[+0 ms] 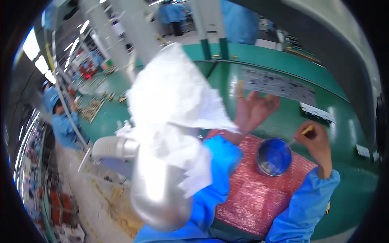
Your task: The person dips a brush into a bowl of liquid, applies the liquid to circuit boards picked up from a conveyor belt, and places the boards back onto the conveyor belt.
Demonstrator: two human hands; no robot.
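My left hand [256,111] is raised over the green bench with its fingers spread and nothing in it; yellowish covers sit on some fingertips. To its right, my right hand [317,141] is closed in a pinch, with something yellow at its fingertips. It grips a thin pale stick [291,142] that slants down to the rim of a round metal cup [274,157]. Blue shows inside the cup, though I cannot tell whether it is liquid. The cup rests on a pink bubble-wrap sheet [253,190].
White crumpled paper or cloth [174,93] and a shiny metal duct [160,194] block much of the left. A printed sheet [279,86] lies on the green bench [219,81] beyond my hands, near a circuit board strip [317,112]. People in blue [63,121] work at far left.
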